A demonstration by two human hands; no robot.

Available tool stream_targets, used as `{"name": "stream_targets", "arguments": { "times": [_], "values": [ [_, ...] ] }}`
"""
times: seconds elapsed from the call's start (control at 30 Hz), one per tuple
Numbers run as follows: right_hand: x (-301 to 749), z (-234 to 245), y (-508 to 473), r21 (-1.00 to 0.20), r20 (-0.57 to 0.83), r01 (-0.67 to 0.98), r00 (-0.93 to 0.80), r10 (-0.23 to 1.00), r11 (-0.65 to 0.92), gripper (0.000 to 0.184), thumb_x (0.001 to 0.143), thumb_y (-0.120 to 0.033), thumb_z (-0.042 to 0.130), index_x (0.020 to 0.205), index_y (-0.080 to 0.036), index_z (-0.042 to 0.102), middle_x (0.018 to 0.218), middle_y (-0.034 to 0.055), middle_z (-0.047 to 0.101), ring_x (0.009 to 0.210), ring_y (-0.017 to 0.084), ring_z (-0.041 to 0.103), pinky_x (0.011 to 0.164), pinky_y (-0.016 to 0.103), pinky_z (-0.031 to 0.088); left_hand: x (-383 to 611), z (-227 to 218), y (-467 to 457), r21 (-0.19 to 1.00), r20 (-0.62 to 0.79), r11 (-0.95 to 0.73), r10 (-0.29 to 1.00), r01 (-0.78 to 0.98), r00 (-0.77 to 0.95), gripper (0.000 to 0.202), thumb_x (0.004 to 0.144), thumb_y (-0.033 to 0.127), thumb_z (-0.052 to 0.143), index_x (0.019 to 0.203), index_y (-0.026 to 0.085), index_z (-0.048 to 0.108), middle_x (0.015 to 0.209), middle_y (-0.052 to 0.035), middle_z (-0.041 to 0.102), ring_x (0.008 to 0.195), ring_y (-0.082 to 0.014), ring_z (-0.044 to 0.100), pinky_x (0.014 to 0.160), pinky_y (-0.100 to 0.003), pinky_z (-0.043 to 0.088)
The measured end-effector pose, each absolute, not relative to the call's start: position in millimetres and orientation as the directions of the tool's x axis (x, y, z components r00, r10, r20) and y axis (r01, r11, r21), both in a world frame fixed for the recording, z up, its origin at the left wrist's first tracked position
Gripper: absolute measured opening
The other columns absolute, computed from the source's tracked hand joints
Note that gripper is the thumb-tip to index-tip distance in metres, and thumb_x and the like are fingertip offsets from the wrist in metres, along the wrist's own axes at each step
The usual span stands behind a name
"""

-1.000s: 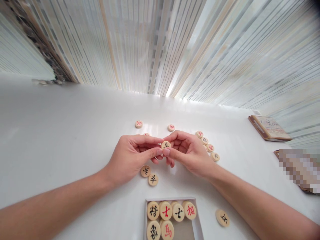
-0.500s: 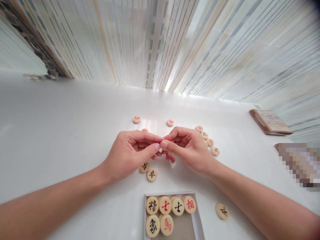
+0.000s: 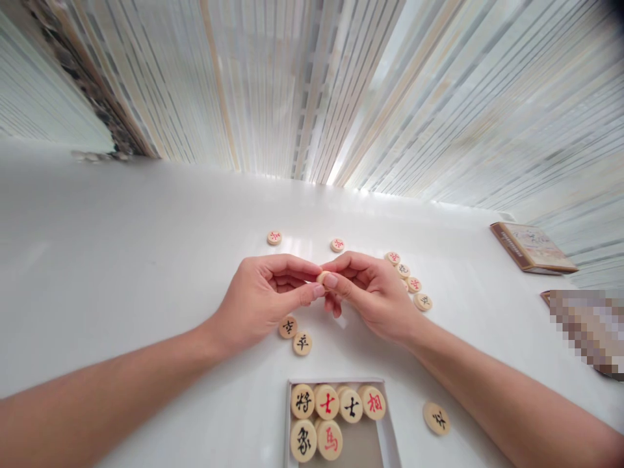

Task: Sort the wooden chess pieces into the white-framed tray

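My left hand and my right hand meet above the middle of the white table. Both pinch one round wooden chess piece between thumbs and forefingers; only its edge shows. Just below my left hand lie two pieces with black characters. A shallow white box at the near edge holds several pieces with red and black characters.
More loose pieces lie beyond and right of my hands, two further back, and one near my right forearm. A brown booklet lies at the far right. Striped curtains hang behind the table.
The piece held between both hands showed its black character a second ago; now it is turned so only its edge shows. The hands have stayed in nearly the same place.
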State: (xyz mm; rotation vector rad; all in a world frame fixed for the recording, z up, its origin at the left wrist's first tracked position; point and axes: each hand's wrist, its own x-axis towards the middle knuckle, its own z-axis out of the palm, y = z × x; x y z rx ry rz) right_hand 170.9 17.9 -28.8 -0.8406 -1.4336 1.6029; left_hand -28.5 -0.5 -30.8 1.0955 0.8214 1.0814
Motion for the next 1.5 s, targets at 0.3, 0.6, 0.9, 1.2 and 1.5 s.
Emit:
{"name": "stream_targets", "arguments": {
  "times": [0.3,0.6,0.9,1.2,1.5],
  "values": [
    [170.0,-30.6,13.1,-0.994,0.029,-0.105,-0.383,0.923,-0.013,0.028,0.080,-0.029,0.095,0.101,-0.019,0.080,0.084,0.0048,0.079,0.068,0.015,0.073,0.056,0.023,0.061,-27.8,-32.1,-2.1,0.983,0.035,-0.001,0.983,-0.182,0.181,0.017,0.082,0.020,0.090,0.096,0.015,0.082,0.090,-0.0057,0.084,0.081,-0.0194,0.081,0.079,-0.029,0.069],
    [168.9,-34.1,12.5,-0.995,0.100,-0.035,-0.311,0.945,0.093,0.027,0.081,-0.033,0.093,0.100,-0.019,0.079,0.085,0.0050,0.076,0.068,0.015,0.070,0.056,0.026,0.059,-25.2,-32.9,-1.8,0.991,0.073,-0.059,0.991,-0.116,0.115,0.011,0.082,0.017,0.086,0.091,0.015,0.080,0.100,-0.0067,0.082,0.083,-0.0155,0.077,0.070,-0.022,0.064],
    [169.9,-34.0,12.5,-0.997,0.076,-0.033,-0.283,0.956,0.069,0.032,0.080,-0.032,0.094,0.107,-0.021,0.081,0.083,0.0046,0.079,0.066,0.016,0.073,0.052,0.025,0.059,-25.6,-27.5,-1.5,0.993,0.014,-0.001,0.994,-0.119,0.106,0.024,0.075,0.021,0.094,0.096,0.017,0.084,0.087,-0.0045,0.083,0.071,-0.0152,0.074,0.066,-0.024,0.063],
    [170.7,-31.8,14.6,-0.997,0.008,-0.082,-0.291,0.957,-0.017,0.035,0.075,-0.035,0.097,0.105,-0.021,0.086,0.077,0.0057,0.081,0.063,0.019,0.075,0.049,0.027,0.061,-26.4,-27.9,0.6,0.981,-0.040,0.064,0.990,-0.181,0.138,0.026,0.079,0.027,0.093,0.102,0.016,0.088,0.074,-0.0040,0.081,0.060,-0.0127,0.070,0.061,-0.023,0.063],
    [171.3,-31.1,16.2,-0.997,0.019,-0.081,-0.346,0.938,-0.010,0.041,0.077,-0.038,0.096,0.113,-0.022,0.086,0.087,0.0081,0.084,0.070,0.020,0.077,0.058,0.031,0.066,-26.3,-25.3,1.5,0.991,-0.008,0.024,0.992,-0.129,0.128,0.024,0.084,0.031,0.089,0.103,0.017,0.087,0.082,-0.0053,0.083,0.067,-0.0144,0.073,0.066,-0.025,0.063]
  ]
}}
